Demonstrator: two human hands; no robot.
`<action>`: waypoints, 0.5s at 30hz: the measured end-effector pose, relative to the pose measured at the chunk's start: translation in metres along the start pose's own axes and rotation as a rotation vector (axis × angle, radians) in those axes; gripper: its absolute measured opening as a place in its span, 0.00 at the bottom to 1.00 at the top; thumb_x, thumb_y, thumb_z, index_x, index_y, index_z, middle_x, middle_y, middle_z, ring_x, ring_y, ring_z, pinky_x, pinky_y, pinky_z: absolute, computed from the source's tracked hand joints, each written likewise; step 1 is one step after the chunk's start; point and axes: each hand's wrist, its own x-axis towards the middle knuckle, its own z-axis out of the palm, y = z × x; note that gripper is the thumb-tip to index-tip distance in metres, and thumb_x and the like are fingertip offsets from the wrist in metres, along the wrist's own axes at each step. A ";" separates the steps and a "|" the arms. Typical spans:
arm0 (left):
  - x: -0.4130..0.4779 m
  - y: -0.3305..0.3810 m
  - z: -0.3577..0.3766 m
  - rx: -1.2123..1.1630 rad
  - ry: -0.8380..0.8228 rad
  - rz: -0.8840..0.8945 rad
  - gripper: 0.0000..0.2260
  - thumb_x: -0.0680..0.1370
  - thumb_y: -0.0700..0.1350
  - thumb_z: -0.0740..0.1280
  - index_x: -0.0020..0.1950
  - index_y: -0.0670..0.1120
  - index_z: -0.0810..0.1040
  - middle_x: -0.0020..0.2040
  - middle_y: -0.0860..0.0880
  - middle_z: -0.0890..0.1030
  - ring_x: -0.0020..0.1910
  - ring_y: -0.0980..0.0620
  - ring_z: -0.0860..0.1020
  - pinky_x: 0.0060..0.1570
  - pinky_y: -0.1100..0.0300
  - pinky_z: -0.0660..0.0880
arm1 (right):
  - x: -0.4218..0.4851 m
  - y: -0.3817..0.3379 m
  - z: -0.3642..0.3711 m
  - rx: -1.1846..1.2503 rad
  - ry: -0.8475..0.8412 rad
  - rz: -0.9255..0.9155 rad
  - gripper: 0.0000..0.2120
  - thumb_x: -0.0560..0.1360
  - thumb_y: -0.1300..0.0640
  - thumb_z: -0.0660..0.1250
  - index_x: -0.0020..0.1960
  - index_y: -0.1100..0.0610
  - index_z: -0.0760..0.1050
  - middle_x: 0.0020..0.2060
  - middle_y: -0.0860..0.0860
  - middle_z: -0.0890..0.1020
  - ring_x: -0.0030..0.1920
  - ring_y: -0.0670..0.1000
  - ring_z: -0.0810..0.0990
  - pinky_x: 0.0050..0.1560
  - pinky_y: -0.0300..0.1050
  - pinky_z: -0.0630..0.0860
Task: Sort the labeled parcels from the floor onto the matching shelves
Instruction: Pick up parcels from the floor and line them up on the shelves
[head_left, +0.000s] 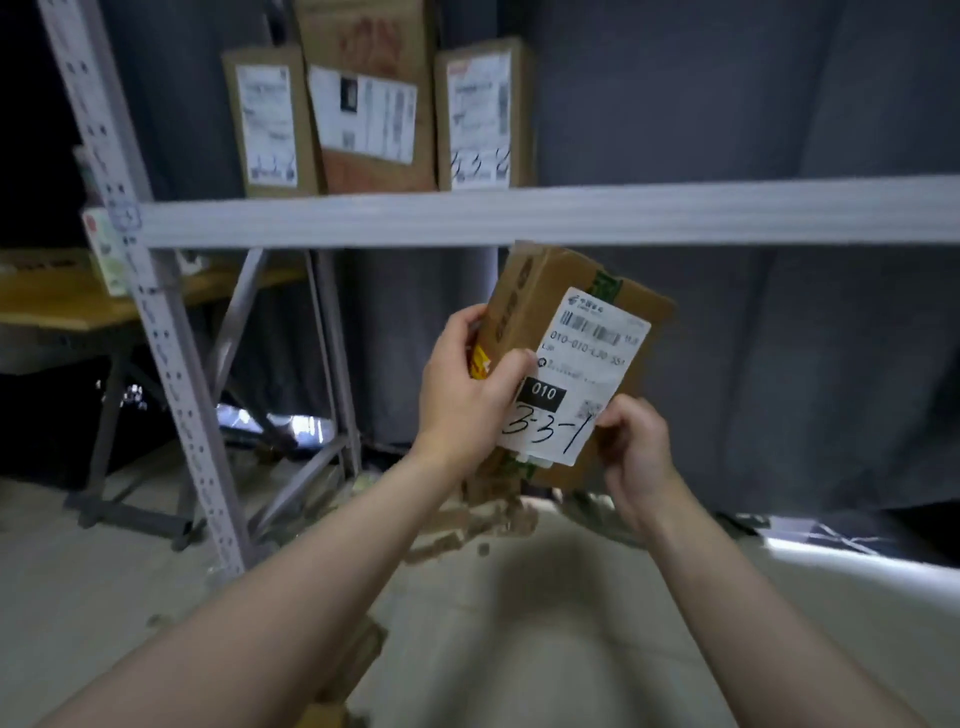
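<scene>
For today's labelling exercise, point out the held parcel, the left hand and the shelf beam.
held parcel (597, 358): head view, on its white label.
left hand (462, 395): head view, back of the hand.
shelf beam (519, 215): head view, front face.

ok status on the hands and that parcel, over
Left hand grips parcel by its left edge, right hand pinches lower right corner. Handwritten 3-3-1 on label. Held just under shelf beam, nothing in the way.

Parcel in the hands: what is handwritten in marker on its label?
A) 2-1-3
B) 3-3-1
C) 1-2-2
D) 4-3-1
B: the white label on the parcel, held by the left hand and right hand, reads 3-3-1 in black marker below the printed 010.
</scene>
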 end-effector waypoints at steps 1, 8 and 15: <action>0.011 0.019 0.005 0.004 -0.015 0.061 0.30 0.63 0.61 0.65 0.63 0.53 0.74 0.54 0.57 0.80 0.50 0.62 0.79 0.51 0.60 0.76 | 0.006 -0.019 0.000 -0.016 -0.010 -0.050 0.23 0.51 0.59 0.65 0.44 0.67 0.74 0.38 0.57 0.80 0.38 0.52 0.78 0.33 0.42 0.74; 0.077 0.113 0.029 -0.092 -0.064 0.295 0.30 0.66 0.60 0.63 0.66 0.49 0.71 0.53 0.53 0.80 0.50 0.60 0.80 0.45 0.63 0.78 | 0.032 -0.164 0.000 -0.269 -0.128 -0.346 0.16 0.57 0.63 0.63 0.43 0.60 0.79 0.40 0.50 0.86 0.42 0.51 0.83 0.37 0.43 0.80; 0.129 0.146 0.064 -0.164 0.004 0.341 0.31 0.70 0.62 0.58 0.65 0.44 0.72 0.55 0.51 0.81 0.55 0.55 0.79 0.52 0.57 0.77 | 0.055 -0.242 0.015 -0.345 -0.037 -0.447 0.14 0.58 0.60 0.61 0.40 0.51 0.79 0.40 0.47 0.84 0.42 0.46 0.81 0.39 0.41 0.75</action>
